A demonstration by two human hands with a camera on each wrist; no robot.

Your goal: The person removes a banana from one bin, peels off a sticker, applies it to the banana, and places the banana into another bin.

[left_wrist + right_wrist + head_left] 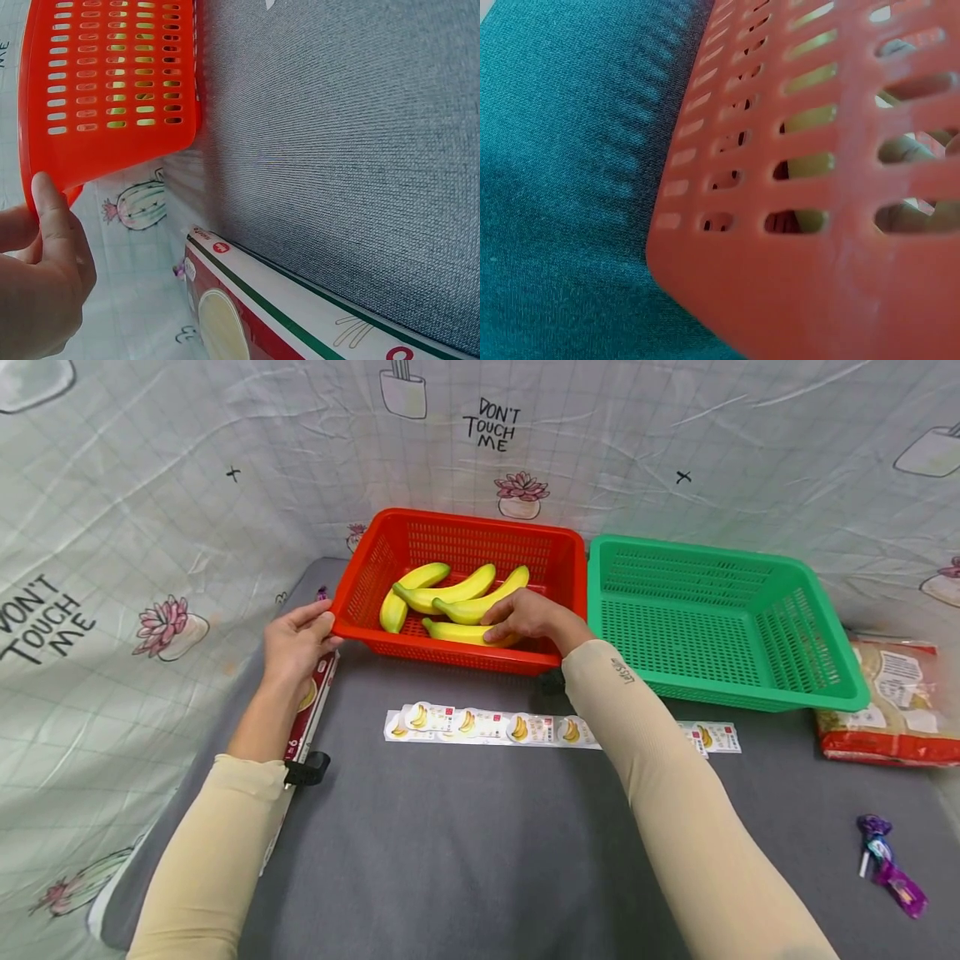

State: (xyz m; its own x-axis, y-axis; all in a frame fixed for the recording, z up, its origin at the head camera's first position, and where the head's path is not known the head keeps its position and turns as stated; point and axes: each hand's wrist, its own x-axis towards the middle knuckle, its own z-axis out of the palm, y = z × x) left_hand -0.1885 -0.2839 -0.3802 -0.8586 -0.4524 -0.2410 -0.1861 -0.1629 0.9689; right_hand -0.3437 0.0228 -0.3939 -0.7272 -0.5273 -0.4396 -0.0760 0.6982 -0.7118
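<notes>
A red plastic basket (465, 656) with slotted walls holds several yellow bananas (457, 589). My left hand (294, 642) pinches the basket's front left corner, its thumb (51, 199) against the outer wall in the left wrist view. Reaching over the front rim, my right hand (528, 617) grips the right end of the banana nearest the front wall, its fingers curled over it. In the right wrist view the basket's wall (795, 285) hides most of that hand, and banana yellow shows through the slots.
Right of the red basket stands a green basket (675, 627). In front lies a row of banana-printed labels (480, 724), partly under my right forearm. A long red and white box (303, 718) lies at left. At right are a food bag (892, 693) and wrapped candies (900, 889).
</notes>
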